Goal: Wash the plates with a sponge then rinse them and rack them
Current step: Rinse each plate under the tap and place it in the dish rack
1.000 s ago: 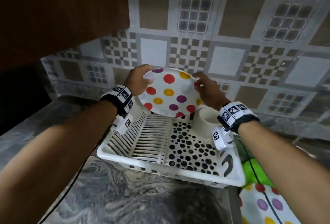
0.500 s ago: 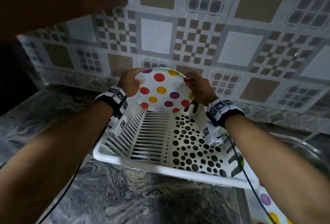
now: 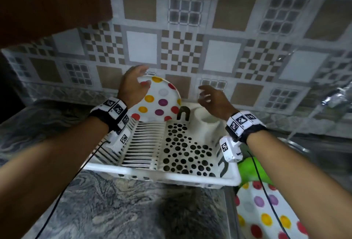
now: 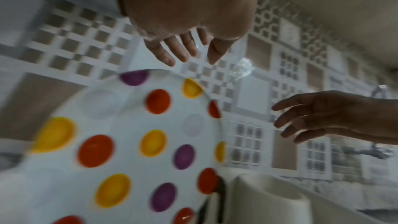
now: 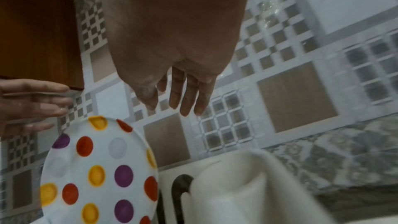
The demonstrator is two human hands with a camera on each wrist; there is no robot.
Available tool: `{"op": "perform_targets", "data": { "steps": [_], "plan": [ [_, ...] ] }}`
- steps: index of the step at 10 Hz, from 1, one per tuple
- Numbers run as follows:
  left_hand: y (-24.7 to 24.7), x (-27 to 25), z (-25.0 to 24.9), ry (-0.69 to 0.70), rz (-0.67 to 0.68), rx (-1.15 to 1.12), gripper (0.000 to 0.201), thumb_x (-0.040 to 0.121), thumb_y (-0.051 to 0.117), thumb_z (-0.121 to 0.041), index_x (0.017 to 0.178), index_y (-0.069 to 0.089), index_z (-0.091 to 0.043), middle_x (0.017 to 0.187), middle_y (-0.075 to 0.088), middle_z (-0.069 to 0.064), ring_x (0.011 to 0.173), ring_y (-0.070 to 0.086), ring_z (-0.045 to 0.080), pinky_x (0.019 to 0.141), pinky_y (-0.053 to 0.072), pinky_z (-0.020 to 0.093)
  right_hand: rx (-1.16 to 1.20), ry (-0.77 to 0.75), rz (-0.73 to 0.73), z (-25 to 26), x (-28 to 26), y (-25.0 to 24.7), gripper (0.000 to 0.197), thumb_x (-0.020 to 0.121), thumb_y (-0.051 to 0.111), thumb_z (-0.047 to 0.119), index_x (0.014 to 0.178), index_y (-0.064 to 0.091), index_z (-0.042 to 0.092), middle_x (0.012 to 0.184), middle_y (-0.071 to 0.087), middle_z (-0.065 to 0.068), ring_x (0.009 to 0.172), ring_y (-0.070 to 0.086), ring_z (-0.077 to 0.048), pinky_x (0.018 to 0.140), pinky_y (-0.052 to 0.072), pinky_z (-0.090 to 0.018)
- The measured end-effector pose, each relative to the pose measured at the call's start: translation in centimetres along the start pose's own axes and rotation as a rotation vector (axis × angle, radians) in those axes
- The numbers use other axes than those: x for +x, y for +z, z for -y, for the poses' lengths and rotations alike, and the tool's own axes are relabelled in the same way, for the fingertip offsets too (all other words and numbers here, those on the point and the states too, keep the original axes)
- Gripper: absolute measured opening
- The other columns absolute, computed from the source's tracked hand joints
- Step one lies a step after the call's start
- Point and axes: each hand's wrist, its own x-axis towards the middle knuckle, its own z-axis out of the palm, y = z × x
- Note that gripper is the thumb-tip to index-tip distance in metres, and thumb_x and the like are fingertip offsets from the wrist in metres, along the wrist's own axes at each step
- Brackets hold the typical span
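The polka-dot plate (image 3: 159,101) stands on edge in the slotted back-left part of our white dish rack (image 3: 162,171). Our left hand (image 3: 133,86) hovers at its top rim, fingers spread, gripping nothing; our right hand (image 3: 214,99) hangs beside it, fingers apart.

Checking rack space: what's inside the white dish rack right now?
One polka-dot plate stands upright at the far end of the dish rack; a white cup holder sits beside it. The left wrist hides some slots.
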Motion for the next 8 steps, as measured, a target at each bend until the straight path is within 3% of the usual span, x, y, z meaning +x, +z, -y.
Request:
{"op": "perform_targets", "data": {
  "steps": [1, 2, 3, 4, 5, 6, 7, 8],
  "plan": [
    [5.2, -2.5, -6.7, 0.024, 0.123, -0.111, 0.036, 0.084, 0.059, -0.004, 0.119, 0.060, -0.012, 0.110, 0.066, 0.009, 0.088, 0.061, 0.013, 0.075, 0.055, 0.024, 0.011, 0.045, -0.054, -3.1, -3.7, -4.6, 0.029, 0.083, 0.063, 0.023, 0.112, 0.057, 0.026, 0.093, 0.067, 0.003, 0.087, 0.065, -0.017, 0.081, 0.053, -0.031],
    [12.5, -5.6, -12.9, 0.003, 0.244, -0.163, 0.032, 0.084, 0.057, 0.000, 0.115, 0.063, -0.008, 0.106, 0.069, 0.013, 0.085, 0.064, 0.017, 0.070, 0.049, 0.011, -0.025, 0.090, -0.063, -7.5, -7.9, -9.3, 0.011, 0.087, 0.059, 0.018, 0.091, 0.058, 0.028, 0.085, 0.062, 0.012, 0.079, 0.061, -0.009, 0.067, 0.046, -0.013],
    [20.3, -9.5, -17.7, -0.007, 0.339, -0.195, 0.027, 0.084, 0.060, -0.002, 0.110, 0.065, -0.007, 0.103, 0.070, 0.012, 0.090, 0.066, 0.021, 0.081, 0.053, 0.028, 0.005, 0.149, -0.067, -13.1, -12.3, -13.2, 0.009, 0.085, 0.063, 0.016, 0.089, 0.060, 0.024, 0.074, 0.060, 0.007, 0.066, 0.057, -0.010, 0.065, 0.046, -0.023],
    [27.9, -13.6, -20.3, -0.086, 0.426, -0.211, 0.023, 0.084, 0.061, -0.004, 0.105, 0.066, -0.007, 0.101, 0.071, 0.013, 0.096, 0.067, 0.027, 0.086, 0.053, 0.034, -0.033, 0.238, -0.015, -19.4, -15.8, -15.1, 0.018, 0.082, 0.063, 0.010, 0.098, 0.063, 0.017, 0.073, 0.059, 0.003, 0.061, 0.052, -0.009, 0.067, 0.044, -0.024],
    [34.1, -17.5, -20.6, -0.183, 0.469, -0.190, 0.022, 0.085, 0.060, -0.007, 0.106, 0.067, -0.009, 0.101, 0.072, 0.011, 0.096, 0.067, 0.027, 0.087, 0.053, 0.033, -0.050, 0.319, 0.074, -24.4, -18.3, -15.7, 0.025, 0.080, 0.063, 0.009, 0.101, 0.060, 0.023, 0.071, 0.057, 0.010, 0.068, 0.053, -0.012, 0.074, 0.046, -0.030],
    [38.1, -20.9, -18.7, -0.323, 0.550, -0.156, 0.027, 0.084, 0.061, -0.005, 0.110, 0.066, -0.008, 0.107, 0.070, 0.013, 0.101, 0.065, 0.027, 0.088, 0.052, 0.032, -0.059, 0.400, 0.206, -27.4, -20.5, -14.9, 0.031, 0.084, 0.065, 0.016, 0.114, 0.056, 0.016, 0.086, 0.058, 0.001, 0.077, 0.053, -0.015, 0.068, 0.043, -0.022],
    [40.5, -24.3, -15.1, -0.429, 0.575, -0.115, 0.030, 0.081, 0.066, -0.014, 0.111, 0.066, -0.009, 0.108, 0.069, 0.011, 0.101, 0.064, 0.026, 0.090, 0.052, 0.031, -0.017, 0.426, 0.347, -29.7, -22.1, -13.1, 0.042, 0.087, 0.063, 0.014, 0.126, 0.049, 0.005, 0.107, 0.059, -0.015, 0.087, 0.053, -0.019, 0.063, 0.039, -0.018],
    [41.8, -26.7, -12.2, -0.563, 0.544, -0.134, 0.013, 0.092, 0.055, -0.014, 0.088, 0.061, -0.026, 0.089, 0.057, -0.008, 0.091, 0.054, 0.015, 0.073, 0.043, 0.012, -0.079, 0.461, 0.423, -31.9, -23.1, -10.7, 0.047, 0.085, 0.064, 0.018, 0.129, 0.048, 0.010, 0.126, 0.055, -0.014, 0.111, 0.055, -0.024, 0.082, 0.042, -0.021]
  ]
}}
